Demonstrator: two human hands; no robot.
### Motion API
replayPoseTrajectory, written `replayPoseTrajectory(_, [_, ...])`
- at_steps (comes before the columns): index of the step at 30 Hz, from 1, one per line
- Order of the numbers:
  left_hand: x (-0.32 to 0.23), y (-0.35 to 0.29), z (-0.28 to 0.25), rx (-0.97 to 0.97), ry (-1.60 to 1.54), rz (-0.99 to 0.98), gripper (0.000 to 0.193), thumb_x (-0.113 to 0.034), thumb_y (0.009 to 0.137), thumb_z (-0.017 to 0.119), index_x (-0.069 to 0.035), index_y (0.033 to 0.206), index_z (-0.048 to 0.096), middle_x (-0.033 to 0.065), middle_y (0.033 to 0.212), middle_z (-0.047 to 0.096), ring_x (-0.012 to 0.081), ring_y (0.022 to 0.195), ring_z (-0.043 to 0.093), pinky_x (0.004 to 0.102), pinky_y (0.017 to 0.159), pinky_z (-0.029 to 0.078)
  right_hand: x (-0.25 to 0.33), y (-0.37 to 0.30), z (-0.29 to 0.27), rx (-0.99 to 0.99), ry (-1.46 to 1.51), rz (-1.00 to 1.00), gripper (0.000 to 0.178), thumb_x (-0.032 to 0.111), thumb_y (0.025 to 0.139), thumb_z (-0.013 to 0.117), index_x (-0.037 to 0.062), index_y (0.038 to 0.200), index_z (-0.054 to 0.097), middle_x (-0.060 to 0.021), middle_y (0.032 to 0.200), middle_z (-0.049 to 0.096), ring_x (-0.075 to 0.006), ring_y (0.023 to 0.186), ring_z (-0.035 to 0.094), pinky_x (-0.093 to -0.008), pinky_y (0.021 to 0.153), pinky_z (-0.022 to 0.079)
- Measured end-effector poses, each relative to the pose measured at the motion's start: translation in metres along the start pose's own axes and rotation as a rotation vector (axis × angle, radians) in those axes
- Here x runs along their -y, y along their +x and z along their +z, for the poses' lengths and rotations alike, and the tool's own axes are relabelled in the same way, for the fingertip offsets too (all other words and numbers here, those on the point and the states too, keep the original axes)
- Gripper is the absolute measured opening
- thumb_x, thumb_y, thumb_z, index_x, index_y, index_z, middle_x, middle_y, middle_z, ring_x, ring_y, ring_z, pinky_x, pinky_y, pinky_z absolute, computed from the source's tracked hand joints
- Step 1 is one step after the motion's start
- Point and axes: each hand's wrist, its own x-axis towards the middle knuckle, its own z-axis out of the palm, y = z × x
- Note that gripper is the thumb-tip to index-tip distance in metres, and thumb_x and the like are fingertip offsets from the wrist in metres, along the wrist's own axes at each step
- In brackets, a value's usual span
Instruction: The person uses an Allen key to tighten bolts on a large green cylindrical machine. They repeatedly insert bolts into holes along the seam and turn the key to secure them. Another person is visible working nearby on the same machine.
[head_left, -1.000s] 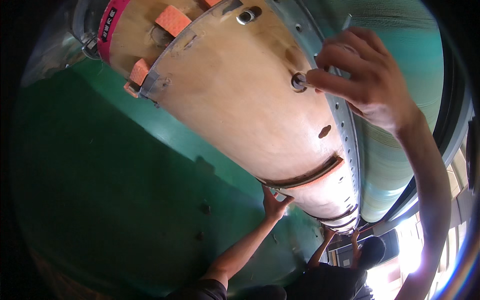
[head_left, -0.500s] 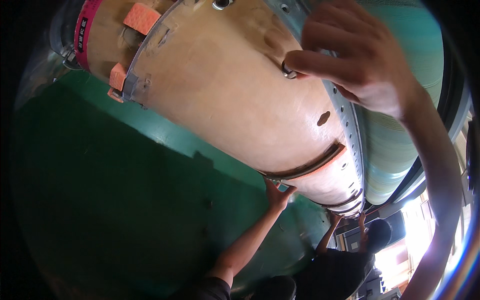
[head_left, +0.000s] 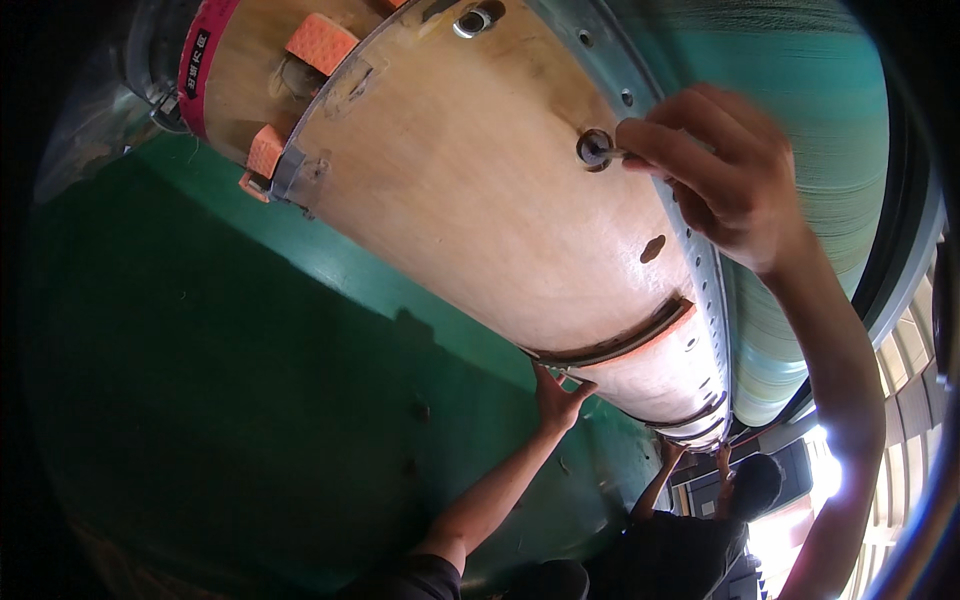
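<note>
My right hand (head_left: pixel 715 175) is closed in a pinch on a thin metal rod (head_left: pixel 615 154), whose full shape I cannot make out. The rod's end meets a dark round hole (head_left: pixel 592 149) in the side of a large tan cylinder (head_left: pixel 470 200). A metal flange (head_left: pixel 688 215) with a row of small holes runs along the cylinder behind my fingers. My left hand does not show. Lower down, another person's hand (head_left: pixel 562 400), on a bare forearm with a black sleeve, grips the cylinder's lower edge beside a dark curved band (head_left: pixel 625 345).
A big green roller (head_left: pixel 790 290) lies beside the flange. Orange blocks (head_left: pixel 322 43) and a pink band (head_left: pixel 200 65) sit at the cylinder's far left. A co-worker (head_left: pixel 690 535) in black reaches up to its far end. Green floor (head_left: pixel 250 380) spreads below.
My right hand has drawn back slightly to the right and down, baring more of the hole and the rod. The view has shifted a little. The other person's hand keeps its place on the edge.
</note>
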Motion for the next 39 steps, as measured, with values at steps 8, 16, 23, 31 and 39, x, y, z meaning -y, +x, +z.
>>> replayPoseTrajectory(8, [0.002, 0.001, 0.0, -0.008, 0.027, 0.007, 0.142, -0.054, 0.063, 0.092, -0.001, 0.158, -0.001, 0.0214, 0.16, 0.021, 0.0336, 0.144, 0.035, 0.0533, 0.111, 0.042, -0.004, 0.008, -0.002, 0.004, -0.092, -0.13, 0.022, 0.013, 0.076, 0.08, 0.0125, 0.096, 0.072, -0.0017, 0.082, 0.061, -0.0166, 0.074, 0.062, -0.0306, 0.057, 0.05])
replayPoseTrajectory(16, [0.003, 0.001, -0.001, -0.018, 0.052, 0.0, 0.145, -0.06, 0.061, 0.091, -0.003, 0.158, 0.001, 0.0213, 0.159, 0.022, 0.0327, 0.144, 0.035, 0.0535, 0.111, 0.042, -0.007, 0.035, -0.014, 0.062, -0.17, -0.341, 0.025, 0.018, 0.074, 0.082, 0.0121, 0.096, 0.071, -0.0021, 0.085, 0.063, -0.0197, 0.088, 0.065, -0.038, 0.084, 0.054])
replayPoseTrajectory(23, [-0.007, 0.004, -0.005, 0.006, 0.064, -0.011, 0.146, -0.062, 0.06, 0.09, -0.003, 0.158, 0.0, 0.0206, 0.16, 0.021, 0.0324, 0.143, 0.035, 0.0541, 0.111, 0.041, -0.032, 0.025, -0.015, 0.377, 0.051, -0.14, 0.02, 0.027, 0.086, 0.073, 0.0112, 0.079, 0.063, -0.0038, 0.075, 0.057, -0.0203, 0.08, 0.063, -0.0364, 0.075, 0.05])
replayPoseTrajectory(31, [0.012, 0.019, -0.014, -0.013, 0.11, 0.03, 0.145, -0.06, 0.06, 0.091, -0.004, 0.158, 0.001, 0.0206, 0.159, 0.024, 0.034, 0.142, 0.038, 0.0547, 0.109, 0.043, 0.02, -0.012, 0.006, 0.045, 0.075, 0.524, 0.034, 0.038, 0.087, 0.077, 0.0089, 0.075, 0.065, -0.0017, 0.05, 0.05, -0.0159, 0.042, 0.046, -0.03, 0.045, 0.036])
replayPoseTrajectory(39, [-0.002, 0.001, -0.009, 0.044, 0.034, -0.09, 0.135, -0.041, 0.067, 0.093, -0.007, 0.159, -0.001, 0.0196, 0.159, 0.023, 0.0341, 0.142, 0.037, 0.0542, 0.108, 0.044, 0.079, 0.001, -0.002, -0.048, 0.266, 1.249, 0.032, 0.033, 0.082, 0.08, 0.0076, 0.078, 0.06, -0.0003, 0.05, 0.037, -0.0121, 0.045, 0.034, -0.0306, 0.046, 0.029])
